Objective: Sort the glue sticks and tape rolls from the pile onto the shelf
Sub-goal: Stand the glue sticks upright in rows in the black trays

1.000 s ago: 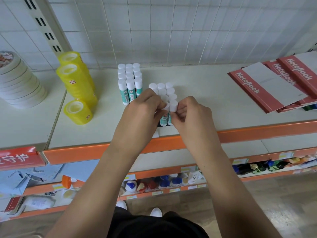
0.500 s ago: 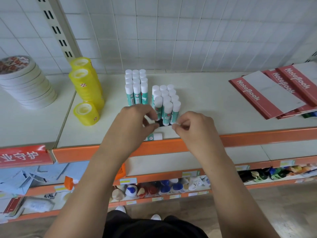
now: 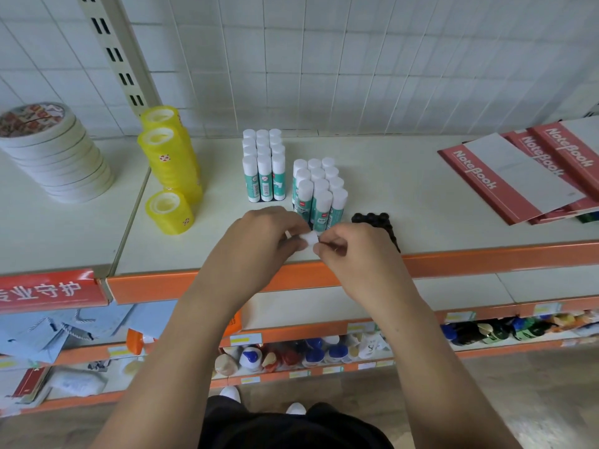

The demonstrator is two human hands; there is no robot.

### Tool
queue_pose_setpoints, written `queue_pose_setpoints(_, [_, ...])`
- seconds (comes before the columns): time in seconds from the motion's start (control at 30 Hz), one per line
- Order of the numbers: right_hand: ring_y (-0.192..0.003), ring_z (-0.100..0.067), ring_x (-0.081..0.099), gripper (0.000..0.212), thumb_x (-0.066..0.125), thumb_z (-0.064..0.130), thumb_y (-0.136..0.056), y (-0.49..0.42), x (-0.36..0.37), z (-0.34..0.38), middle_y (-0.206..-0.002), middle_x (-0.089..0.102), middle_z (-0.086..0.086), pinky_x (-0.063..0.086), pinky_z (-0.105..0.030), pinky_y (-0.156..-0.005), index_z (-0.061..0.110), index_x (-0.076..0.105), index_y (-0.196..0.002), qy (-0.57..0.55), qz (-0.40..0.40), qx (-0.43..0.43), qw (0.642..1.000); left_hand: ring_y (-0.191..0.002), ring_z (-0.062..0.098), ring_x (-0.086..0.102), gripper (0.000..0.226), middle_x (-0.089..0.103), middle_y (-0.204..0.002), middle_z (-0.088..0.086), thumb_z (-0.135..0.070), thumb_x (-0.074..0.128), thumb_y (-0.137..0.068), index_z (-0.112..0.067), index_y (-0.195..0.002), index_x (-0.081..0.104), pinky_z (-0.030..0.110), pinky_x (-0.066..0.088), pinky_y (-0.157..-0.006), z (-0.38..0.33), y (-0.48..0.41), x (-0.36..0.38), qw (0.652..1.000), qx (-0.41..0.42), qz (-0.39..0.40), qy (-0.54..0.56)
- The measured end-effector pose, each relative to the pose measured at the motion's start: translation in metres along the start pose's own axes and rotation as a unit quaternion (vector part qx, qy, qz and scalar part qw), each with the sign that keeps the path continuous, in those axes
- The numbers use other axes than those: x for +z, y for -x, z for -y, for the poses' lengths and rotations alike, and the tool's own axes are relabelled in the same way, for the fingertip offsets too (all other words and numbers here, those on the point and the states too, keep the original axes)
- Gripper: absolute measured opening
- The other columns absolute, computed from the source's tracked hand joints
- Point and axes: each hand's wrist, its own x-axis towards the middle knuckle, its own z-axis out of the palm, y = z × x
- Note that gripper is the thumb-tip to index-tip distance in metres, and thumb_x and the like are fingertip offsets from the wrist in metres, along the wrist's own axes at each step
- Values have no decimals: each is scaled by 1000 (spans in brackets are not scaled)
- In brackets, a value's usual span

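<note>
Both grips pinch one glue stick (image 3: pixel 310 240) — left hand (image 3: pixel 259 244) and right hand (image 3: pixel 353 257), fingers curled tight.

Glue sticks: left block (image 3: pixel 264 170), 12 upright, three by four; right block (image 3: pixel 319 192), 11 upright; single glue stick (image 3: pixel 309 238), one, pinched between left hand (image 3: pixel 259 244) and right hand (image 3: pixel 353 254). Yellow tape stacks (image 3: pixel 168 157): three, rolls per stack not countable. White tape stack (image 3: pixel 55 157): one. Red notebooks (image 3: pixel 470 170): three covers visible. Black scalloped tray (image 3: pixel 372 218): one.
</note>
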Motion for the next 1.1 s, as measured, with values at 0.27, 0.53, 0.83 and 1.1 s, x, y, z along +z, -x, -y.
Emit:
queue_pose_setpoints(0.27, [-81, -10, 64, 24, 69, 32, -89, -12, -10, -7, -89, 69, 5, 54, -30, -76, 15, 66, -106, -12, -56, 35, 998, -81, 16, 59, 29, 60, -102, -4, -18, 68, -88, -29, -115, 66, 39, 52, -72, -8, -6, -4, 998, 47, -28, 16])
queue_pose_setpoints(0.53, [-83, -21, 63, 17, 66, 26, -91, -31, -8, -4, -92, 67, -2, 52, -38, -77, 11, 63, -100, 6, -68, 26, 997, -74, 16, 62, 20, 60, -92, -2, -12, 70, -86, -18, -103, 61, 39, 54, -70, -11, -17, -10, 994, 60, -87, 34])
queue_pose_setpoints(0.83, [-78, -23, 65, 14, 65, 22, -91, -35, -8, -3, -85, 69, -4, 54, -40, -74, 9, 64, -94, 25, -68, 19, 997, -74, 29, 59, 15, 60, -86, 4, -5, 70, -84, -8, -95, 61, 44, 53, -67, -9, -25, -6, 992, 59, -110, 21])
queue_pose_setpoints(1.1, [-83, -21, 66, 15, 63, 20, -93, -34, -8, 1, -91, 70, -5, 54, -39, -78, 6, 64, -98, 25, -68, 13, 997, -74, 27, 63, 13, 64, -85, 6, -2, 71, -82, -4, -91, 62, 44, 53, -67, -8, -29, -2, 993, 35, -112, 16])
